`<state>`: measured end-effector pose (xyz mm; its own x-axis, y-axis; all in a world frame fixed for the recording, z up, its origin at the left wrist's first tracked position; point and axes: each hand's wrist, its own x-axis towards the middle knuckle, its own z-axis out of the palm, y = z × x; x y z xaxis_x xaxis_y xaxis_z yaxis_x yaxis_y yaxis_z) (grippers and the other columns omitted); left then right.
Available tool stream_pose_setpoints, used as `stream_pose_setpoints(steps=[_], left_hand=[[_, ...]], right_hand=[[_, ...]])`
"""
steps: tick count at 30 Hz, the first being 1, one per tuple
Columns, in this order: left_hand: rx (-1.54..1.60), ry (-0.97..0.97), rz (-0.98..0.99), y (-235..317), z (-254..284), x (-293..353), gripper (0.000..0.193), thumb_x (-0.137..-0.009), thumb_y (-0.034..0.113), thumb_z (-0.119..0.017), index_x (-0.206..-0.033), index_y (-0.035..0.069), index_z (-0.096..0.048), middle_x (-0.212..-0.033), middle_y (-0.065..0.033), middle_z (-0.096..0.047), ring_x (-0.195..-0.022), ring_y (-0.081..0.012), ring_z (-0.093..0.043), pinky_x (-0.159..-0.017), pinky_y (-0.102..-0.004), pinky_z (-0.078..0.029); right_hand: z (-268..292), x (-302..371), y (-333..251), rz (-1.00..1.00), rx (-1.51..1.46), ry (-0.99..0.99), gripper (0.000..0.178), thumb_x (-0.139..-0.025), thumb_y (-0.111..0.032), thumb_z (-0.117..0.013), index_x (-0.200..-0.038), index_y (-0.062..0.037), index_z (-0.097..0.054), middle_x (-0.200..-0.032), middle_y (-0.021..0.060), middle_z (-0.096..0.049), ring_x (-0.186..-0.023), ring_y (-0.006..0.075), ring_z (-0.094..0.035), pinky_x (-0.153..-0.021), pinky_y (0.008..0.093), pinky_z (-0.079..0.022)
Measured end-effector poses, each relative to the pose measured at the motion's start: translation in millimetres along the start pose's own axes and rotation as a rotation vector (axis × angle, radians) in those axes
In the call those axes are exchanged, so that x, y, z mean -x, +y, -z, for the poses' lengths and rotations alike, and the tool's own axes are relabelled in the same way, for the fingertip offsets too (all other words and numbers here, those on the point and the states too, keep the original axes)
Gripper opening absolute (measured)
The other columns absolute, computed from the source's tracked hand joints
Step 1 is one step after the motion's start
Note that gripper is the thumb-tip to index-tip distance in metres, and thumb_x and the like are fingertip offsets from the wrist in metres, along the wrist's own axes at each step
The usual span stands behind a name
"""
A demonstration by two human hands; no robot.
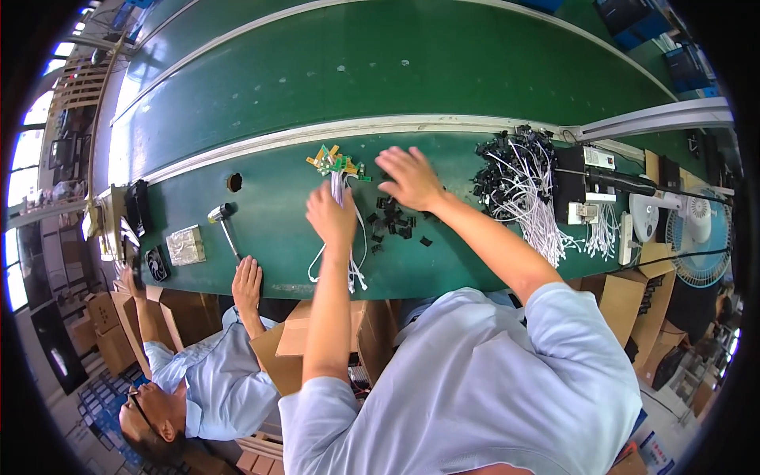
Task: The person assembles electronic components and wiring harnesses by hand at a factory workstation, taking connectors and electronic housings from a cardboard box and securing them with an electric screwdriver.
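My left hand point(331, 212) is closed around a bundle of white cables point(338, 187) on the green bench. Small green and yellow circuit boards point(336, 161) fan out at the far end of the bundle, and thin cable ends with white plugs hang toward the near edge. To the right, my right hand point(412, 180) is open with its fingers extended, just beyond a scatter of small black plastic parts point(393, 220). I see nothing held in it. Whether its fingertips touch the bench is hard to tell.
A heap of white cables with black ends point(522, 178) lies at the right, near a fan point(697, 222). To the left are a hammer point(225, 226), a silvery packet point(185, 245) and a round hole point(234, 183). A co-worker's hand point(247, 283) rests at the bench edge; cardboard boxes point(317, 328) stand below.
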<state>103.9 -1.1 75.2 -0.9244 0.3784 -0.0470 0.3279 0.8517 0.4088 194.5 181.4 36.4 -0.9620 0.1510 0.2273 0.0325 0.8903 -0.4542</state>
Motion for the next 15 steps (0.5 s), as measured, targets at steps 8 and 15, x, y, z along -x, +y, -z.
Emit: stream_pose_setpoints(steps=[8, 15], left_hand=[[-0.193, -0.376, -0.562, 48, -26, 71, 0.107, -0.057, 0.056, -0.077, -0.144, 0.017, -0.030, -0.150, -0.0202, -0.020, -0.139, -0.0434, -0.015, -0.102, -0.0713, -0.013], [-0.271, -0.378, -0.784, 6, -32, 56, 0.092, -0.067, 0.071, -0.060, -0.143, 0.027, -0.034, -0.152, -0.0175, -0.017, -0.140, -0.0412, -0.013, -0.102, -0.0726, -0.008]], right_hand=[[-11, 66, 13, -0.290, -0.047, 0.089, 0.065, -0.090, -0.041, -0.050, -0.142, -0.0051, -0.031, -0.146, 0.0195, -0.031, -0.137, 0.0354, -0.027, -0.111, 0.0514, -0.020], [2, 39, 4, -0.284, -0.192, 0.172, 0.056, -0.092, -0.033, -0.052, -0.135, -0.0006, -0.039, -0.140, 0.0232, -0.038, -0.130, 0.0391, -0.036, -0.108, 0.0471, -0.029]])
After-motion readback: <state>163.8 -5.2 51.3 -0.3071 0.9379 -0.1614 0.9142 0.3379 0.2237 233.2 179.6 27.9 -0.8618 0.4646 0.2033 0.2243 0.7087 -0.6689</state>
